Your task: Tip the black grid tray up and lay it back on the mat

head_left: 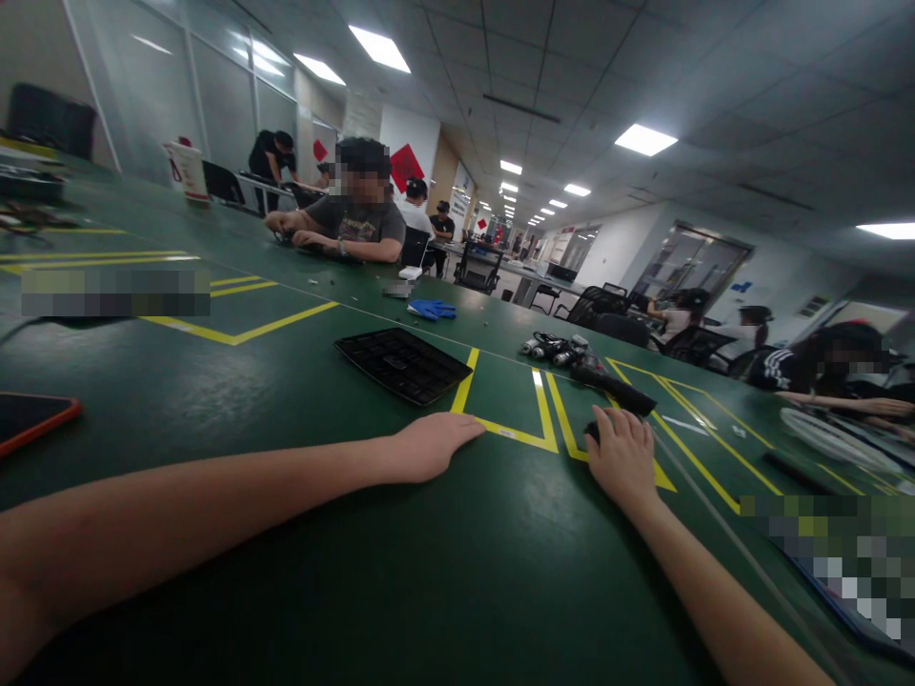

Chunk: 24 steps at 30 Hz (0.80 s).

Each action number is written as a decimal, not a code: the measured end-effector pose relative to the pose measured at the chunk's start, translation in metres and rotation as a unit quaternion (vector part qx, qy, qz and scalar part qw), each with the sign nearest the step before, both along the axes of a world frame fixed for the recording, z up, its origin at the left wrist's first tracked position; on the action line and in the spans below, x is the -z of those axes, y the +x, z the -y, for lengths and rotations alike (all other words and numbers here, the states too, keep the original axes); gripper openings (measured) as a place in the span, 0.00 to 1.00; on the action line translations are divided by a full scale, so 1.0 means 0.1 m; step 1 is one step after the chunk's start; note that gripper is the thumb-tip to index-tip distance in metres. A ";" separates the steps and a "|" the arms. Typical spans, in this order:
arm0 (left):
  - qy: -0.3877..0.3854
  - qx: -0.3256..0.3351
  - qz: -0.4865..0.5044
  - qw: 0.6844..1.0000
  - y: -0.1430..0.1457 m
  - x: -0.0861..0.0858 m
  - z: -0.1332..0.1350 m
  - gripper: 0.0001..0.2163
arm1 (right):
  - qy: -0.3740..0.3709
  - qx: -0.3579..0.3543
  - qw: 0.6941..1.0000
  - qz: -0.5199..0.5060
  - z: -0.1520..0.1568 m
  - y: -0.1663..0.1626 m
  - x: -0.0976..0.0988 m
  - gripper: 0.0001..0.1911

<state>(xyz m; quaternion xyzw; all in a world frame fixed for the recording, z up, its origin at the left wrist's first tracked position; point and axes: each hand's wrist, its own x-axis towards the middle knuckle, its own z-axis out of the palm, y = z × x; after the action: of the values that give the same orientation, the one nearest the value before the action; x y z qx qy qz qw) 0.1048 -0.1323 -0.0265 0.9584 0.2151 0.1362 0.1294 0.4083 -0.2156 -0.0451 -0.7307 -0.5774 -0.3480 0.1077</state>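
My right fingers bend over a black piece right of the panel (clamped or not, I can't tell); I'd judge a light touch best. My left fingers lie outstretched, empty, in front of the panel.

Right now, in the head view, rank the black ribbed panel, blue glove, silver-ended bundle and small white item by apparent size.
1. Black ribbed panel, largest
2. Silver-ended bundle
3. Blue glove
4. Small white item, smallest
Real sizes could differ with distance.

Ribbed panel (matt), probably plastic
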 end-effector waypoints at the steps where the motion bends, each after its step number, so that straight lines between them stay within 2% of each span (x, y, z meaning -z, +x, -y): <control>1: -0.012 0.000 -0.012 1.000 0.01 -0.02 -0.01 0.23 | -0.001 -0.009 1.000 -0.007 0.00 -0.04 0.00 0.22; 3: -0.013 0.008 -0.016 1.000 -0.01 -0.07 0.00 0.20 | -0.004 -0.034 0.999 -0.026 0.00 -0.12 -0.01 0.21; 5: 0.018 0.024 -0.006 1.000 -0.05 -0.13 0.11 0.22 | -0.007 -0.069 0.996 -0.058 -0.01 -0.21 0.00 0.22; 7: 0.037 0.055 -0.006 0.998 -0.11 -0.19 0.34 0.29 | -0.016 -0.116 0.986 -0.119 -0.04 -0.32 0.00 0.24; 9: 0.011 0.113 -0.027 0.993 -0.18 -0.23 0.65 0.35 | -0.031 -0.161 0.956 -0.242 -0.03 -0.47 -0.03 0.28; 10: -0.015 0.149 -0.039 0.988 -0.21 -0.24 0.80 0.37 | -0.042 -0.178 0.927 -0.328 0.00 -0.56 -0.07 0.31; 11: -0.040 0.173 -0.047 0.983 -0.23 -0.24 0.92 0.37 | -0.051 -0.193 0.884 -0.422 0.05 -0.67 -0.12 0.33; 12: -0.064 0.190 -0.048 0.979 -0.25 -0.25 1.02 0.37 | -0.069 -0.204 0.827 -0.519 0.13 -0.80 -0.20 0.35; 14: -0.100 0.199 -0.041 0.974 -0.26 -0.23 1.12 0.36 | -0.102 -0.298 0.692 -0.650 0.31 -1.08 -0.40 0.32; 16: -0.120 0.193 -0.020 0.974 -0.23 -0.21 1.13 0.36 | -0.135 -0.418 0.529 -0.726 0.51 -1.37 -0.59 0.28; 17: -0.123 0.192 -0.007 0.974 -0.22 -0.19 1.11 0.36 | -0.164 -0.459 0.466 -0.739 0.60 -1.49 -0.66 0.28; 18: -0.123 0.193 0.004 0.973 -0.20 -0.18 1.09 0.36 | -0.191 -0.476 0.422 -0.747 0.66 -1.60 -0.69 0.28; 19: -0.121 0.196 0.012 0.973 -0.20 -0.17 1.08 0.36 | -0.225 -0.475 0.393 -0.755 0.71 -1.68 -0.69 0.29; 20: -0.116 0.201 0.015 0.973 -0.19 -0.16 1.06 0.36 | -0.262 -0.460 0.381 -0.758 0.73 -1.74 -0.65 0.31; 24: -0.102 0.220 0.010 0.970 -0.23 -0.15 1.04 0.35 | -0.367 -0.393 0.371 -0.757 0.67 -1.76 -0.41 0.37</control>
<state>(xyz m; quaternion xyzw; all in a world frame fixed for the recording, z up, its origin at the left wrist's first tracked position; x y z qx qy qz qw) 0.0813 -0.2364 -0.0113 0.9625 0.0109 0.0909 0.2556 0.2325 -0.2826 -0.0041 -0.3477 -0.5475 0.6780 0.3459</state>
